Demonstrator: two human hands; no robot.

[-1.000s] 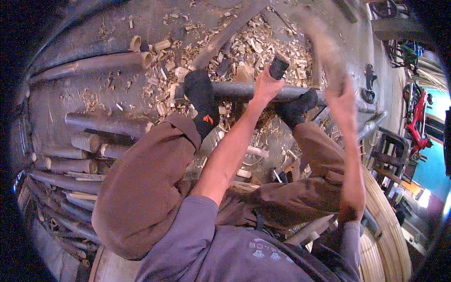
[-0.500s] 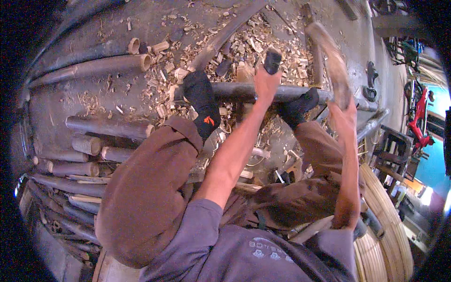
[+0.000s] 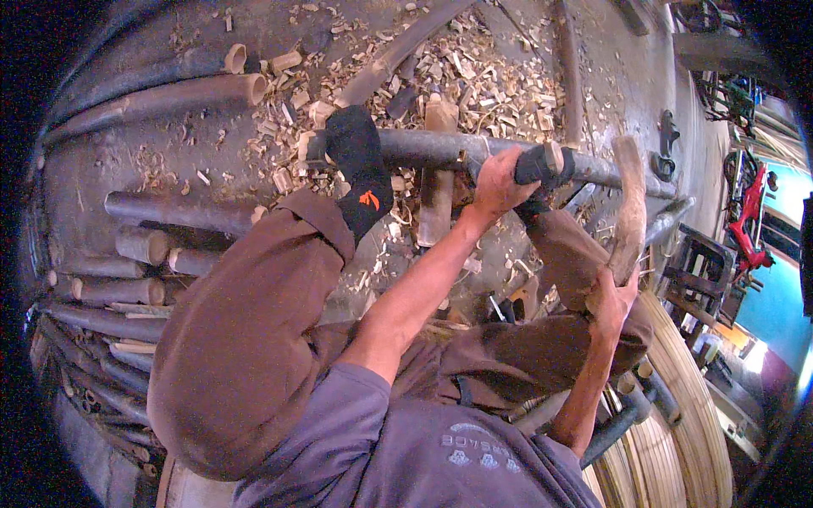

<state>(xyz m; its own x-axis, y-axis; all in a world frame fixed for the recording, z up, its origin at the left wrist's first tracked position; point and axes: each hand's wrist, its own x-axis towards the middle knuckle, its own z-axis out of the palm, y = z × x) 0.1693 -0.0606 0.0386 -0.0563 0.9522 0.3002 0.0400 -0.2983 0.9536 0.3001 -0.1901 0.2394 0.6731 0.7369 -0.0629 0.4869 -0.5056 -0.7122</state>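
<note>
Over on the left, cut bamboo poles lie stacked on the floor, shavings scattered beyond. A black-socked foot pins the dark bamboo pole lying crosswise. The left hand is clenched around a black-handled tool set right against that pole. Further right, the right hand grips a wooden club, raised upright. The danger: a glancing blow could slip the tool toward the foot or catch those left knuckles.
</note>
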